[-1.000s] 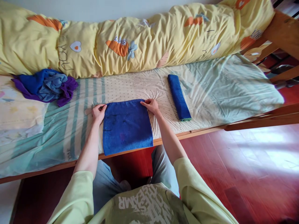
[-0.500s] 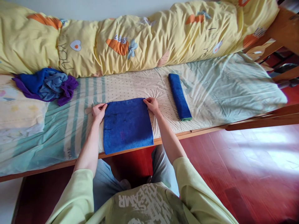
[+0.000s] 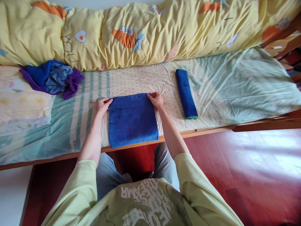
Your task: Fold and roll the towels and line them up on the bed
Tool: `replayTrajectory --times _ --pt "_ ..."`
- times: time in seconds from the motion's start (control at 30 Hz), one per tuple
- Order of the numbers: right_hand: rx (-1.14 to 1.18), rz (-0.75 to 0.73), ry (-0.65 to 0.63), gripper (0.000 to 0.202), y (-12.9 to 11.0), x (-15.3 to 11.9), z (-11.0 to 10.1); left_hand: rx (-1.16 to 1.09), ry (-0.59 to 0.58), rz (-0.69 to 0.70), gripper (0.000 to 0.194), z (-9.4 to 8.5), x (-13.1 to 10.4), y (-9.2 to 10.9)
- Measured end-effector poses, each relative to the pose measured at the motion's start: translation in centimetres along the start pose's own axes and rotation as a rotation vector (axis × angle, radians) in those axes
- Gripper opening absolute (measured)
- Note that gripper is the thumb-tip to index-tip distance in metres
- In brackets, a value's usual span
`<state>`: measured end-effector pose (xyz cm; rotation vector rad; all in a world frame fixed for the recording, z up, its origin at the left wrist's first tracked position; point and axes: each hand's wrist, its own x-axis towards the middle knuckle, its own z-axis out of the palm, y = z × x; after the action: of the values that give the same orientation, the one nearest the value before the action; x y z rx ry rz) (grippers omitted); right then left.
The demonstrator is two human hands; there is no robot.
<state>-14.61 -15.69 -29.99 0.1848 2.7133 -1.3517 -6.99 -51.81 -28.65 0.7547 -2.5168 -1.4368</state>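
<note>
A blue towel (image 3: 133, 121) lies spread flat on the bed, its near edge reaching over the wooden bed rail. My left hand (image 3: 103, 105) pinches its far left corner between thumb and fingers. At the far right corner, my right hand (image 3: 156, 99) has the towel in a similar pinch. To the right of it lies a folded blue towel (image 3: 186, 94), long and narrow, with a green edge at its near end. A crumpled pile of blue and purple cloths (image 3: 55, 78) sits farther left, apart from both hands.
A yellow quilt (image 3: 150, 37) with carrot prints is bunched along the wall behind. The bed's sheet (image 3: 235, 84) is pale green and cream. A wooden rail (image 3: 211, 128) edges the bed above the red floor (image 3: 223, 163). A pale pillow or cloth (image 3: 25, 106) lies at left.
The camera view has shifted slightly, so the bed appears higher and further right. Both hands still pinch the towel's far corners, and the towel lies as before.
</note>
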Motion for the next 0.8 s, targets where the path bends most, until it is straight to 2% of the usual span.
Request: replayTrajectory --times 0.17,0.33,0.43,0.53,0.67,0.8 --pt "0.080 -0.024 -0.056 0.049 1.3 1.3 0.0 0.115 -0.152 -0.061 0.034 -0.4 0.6 0.8" --pt "0.257 -0.051 -0.133 0.040 2.3 1.9 0.3 0.080 -0.140 -0.042 0.025 0.0 0.6 1.0" --pt "0.360 -0.043 -0.175 0.043 1.4 1.0 -0.4 -0.002 -0.080 -0.024 0.030 -0.4 -0.1 2.1" --pt "0.399 -0.053 -0.164 0.047 0.0 -0.2 -1.5 -0.024 -0.036 0.052 0.034 -1.7 -0.7 3.8" --pt "0.469 -0.065 -0.171 0.046 -1.8 -1.5 -3.1 -0.006 -0.102 0.123 0.031 -3.8 -1.7 6.7" --pt "0.482 -0.119 -0.148 0.037 -3.8 -1.4 -4.2 -0.016 -0.117 0.048 0.029 -5.3 -2.4 9.0"
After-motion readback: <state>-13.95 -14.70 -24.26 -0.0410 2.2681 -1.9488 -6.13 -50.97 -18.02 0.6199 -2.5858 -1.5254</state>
